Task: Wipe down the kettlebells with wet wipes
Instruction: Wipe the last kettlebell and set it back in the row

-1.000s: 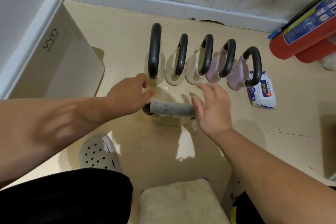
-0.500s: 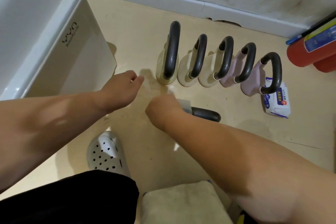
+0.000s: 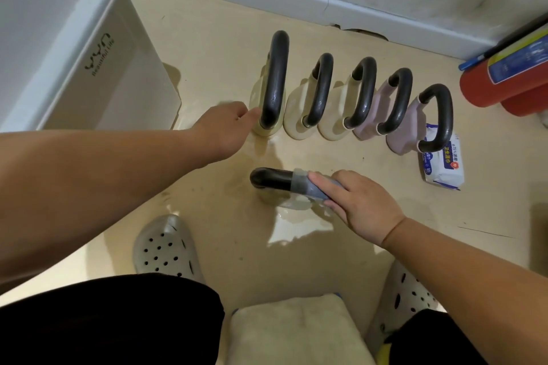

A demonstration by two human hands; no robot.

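I'm gripping the wet wipe (image 3: 308, 187) w/ my R hand (image 3: 364, 204), fingers curling it round the near kettlebell's handle (image 3: 269, 179). The handle's long axis is running L–R, w/ its bare black end sticking out to the left of those fingers, so I reckon the next stroke should be going that way. L hand (image 3: 222, 127) is holding nothing, fingers loose, hovering just beside the leftmost kettlebell (image 3: 275, 77) of the row beyond. Wipes pack (image 3: 441, 166) is lying further right; nothing seems to be blocking.

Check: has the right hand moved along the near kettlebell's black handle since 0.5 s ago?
Yes. The right hand, holding the grey wet wipe, slid rightward along the black kettlebell handle, from its left end to its right.
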